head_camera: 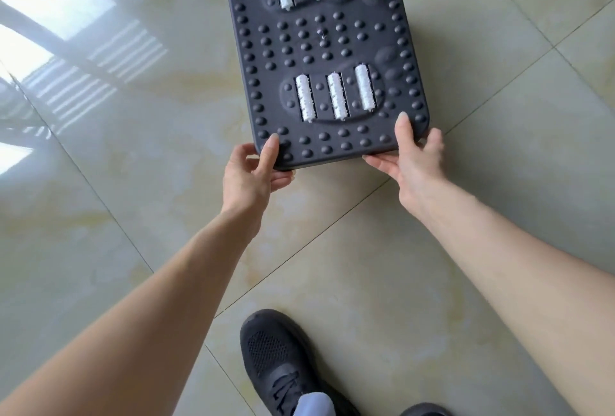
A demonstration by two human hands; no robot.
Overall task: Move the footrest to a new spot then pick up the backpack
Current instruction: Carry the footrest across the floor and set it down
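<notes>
Above the glossy tiled floor (133, 156), the black studded footrest (326, 49) is gripped at its near edge by the left hand (254, 176) and right hand (412, 162), thumbs pressed on top, ahead of a black sneaker (283, 362).

Bare forearms — black mesh lace-up shoe (279, 362)

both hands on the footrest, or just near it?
Touching. The head view shows the left hand and right hand each wrapping a near corner of the footrest, thumbs on top.
</notes>
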